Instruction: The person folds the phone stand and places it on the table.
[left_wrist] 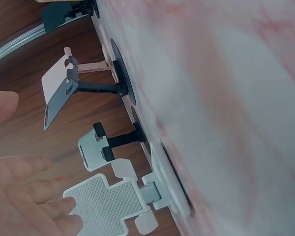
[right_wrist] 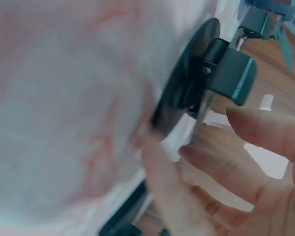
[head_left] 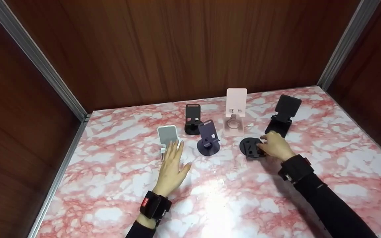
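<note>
My right hand (head_left: 277, 146) is at the right edge of a folded black phone stand (head_left: 250, 148) with a round base. In the right wrist view, the thumb and fingers (right_wrist: 226, 167) are spread around that stand (right_wrist: 231, 76), one blurred fingertip right at the rim of its base. My left hand (head_left: 171, 173) has its fingers extended and overlaps the lower part of a white phone stand with a grey pad (head_left: 167, 133). Seen from the left wrist, the fingers (left_wrist: 37, 194) are nearly straight beside the textured panel of the white stand (left_wrist: 105, 206).
A dark purple phone stand (head_left: 207, 132) stands between the hands. Behind it are a small black stand (head_left: 192, 112) and a taller pink one (head_left: 236, 100). Another black stand (head_left: 288, 105) rises just behind my right hand. Wood-grain panels (head_left: 193, 49) enclose the marbled table (head_left: 111, 185).
</note>
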{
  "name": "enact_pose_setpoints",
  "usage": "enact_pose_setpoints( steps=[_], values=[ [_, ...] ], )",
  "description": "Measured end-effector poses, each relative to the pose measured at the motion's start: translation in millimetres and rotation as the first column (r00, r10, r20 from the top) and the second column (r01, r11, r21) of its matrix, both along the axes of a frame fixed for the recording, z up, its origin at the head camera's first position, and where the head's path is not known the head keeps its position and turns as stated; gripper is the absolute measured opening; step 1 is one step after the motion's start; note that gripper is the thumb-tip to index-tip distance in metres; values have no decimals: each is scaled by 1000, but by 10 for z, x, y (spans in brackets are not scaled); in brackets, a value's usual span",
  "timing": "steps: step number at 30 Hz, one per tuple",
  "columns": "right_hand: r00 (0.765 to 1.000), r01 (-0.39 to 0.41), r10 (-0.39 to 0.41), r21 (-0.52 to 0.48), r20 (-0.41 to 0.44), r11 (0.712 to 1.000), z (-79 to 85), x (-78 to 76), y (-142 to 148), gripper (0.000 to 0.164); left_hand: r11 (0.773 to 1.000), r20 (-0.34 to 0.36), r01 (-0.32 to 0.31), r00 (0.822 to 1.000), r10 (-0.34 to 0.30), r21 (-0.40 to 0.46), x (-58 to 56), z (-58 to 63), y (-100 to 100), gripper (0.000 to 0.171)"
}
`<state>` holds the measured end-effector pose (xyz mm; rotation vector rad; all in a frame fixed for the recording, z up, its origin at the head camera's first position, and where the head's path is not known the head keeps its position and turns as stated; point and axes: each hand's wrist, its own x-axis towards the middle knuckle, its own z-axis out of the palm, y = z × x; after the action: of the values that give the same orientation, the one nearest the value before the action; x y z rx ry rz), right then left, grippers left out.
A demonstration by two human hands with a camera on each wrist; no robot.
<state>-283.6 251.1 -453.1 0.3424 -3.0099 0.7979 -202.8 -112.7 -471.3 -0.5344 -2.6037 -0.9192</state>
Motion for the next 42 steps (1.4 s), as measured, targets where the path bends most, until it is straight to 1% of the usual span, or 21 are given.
enact_pose_setpoints(
  steps=[3,6,8,11,14,17,20,24,27,32,37,39,42],
  values=[
    [998,7,-2,86,-58,996,34,36,-73,47,999,-19,-16,1000,15,-42,6,5,21,69],
    [991,-27,46,149,-125,988,50,65,-141,53,996,-31,-27,999,24,-86,5,25,57,70],
    [985,-47,74,176,-153,983,48,76,-180,58,994,-40,-27,999,22,-107,-4,43,91,71],
    [983,-51,83,198,-161,979,31,94,-228,64,992,-54,-17,999,11,-124,-40,69,154,70],
    [983,-51,88,217,-163,975,4,118,-263,66,994,-48,11,999,-17,-107,-98,91,225,71],
    [981,-59,97,219,-168,974,-29,143,-296,67,997,-24,38,999,-40,-67,-170,111,294,73],
    [980,-61,99,216,-172,974,-63,169,-319,67,999,5,39,999,-39,-30,-253,108,353,72],
    [978,-65,105,215,-178,974,-94,208,-357,65,1000,40,14,999,-16,26,-352,99,412,68],
    [977,-74,113,210,-181,975,-109,236,-380,64,996,65,-8,998,2,88,-420,95,440,67],
    [978,-80,117,208,-174,975,-129,259,-418,66,981,94,-46,995,29,187,-517,80,472,61],
    [972,-84,128,218,-197,972,-162,271,-467,65,963,86,-76,995,55,259,-583,58,512,46],
    [971,-88,133,215,-200,973,-173,277,-484,64,953,90,-75,995,50,292,-599,55,532,42],
    [970,-98,140,207,-198,973,-184,288,-505,63,936,99,-56,995,23,348,-617,60,562,35]
  ],
)
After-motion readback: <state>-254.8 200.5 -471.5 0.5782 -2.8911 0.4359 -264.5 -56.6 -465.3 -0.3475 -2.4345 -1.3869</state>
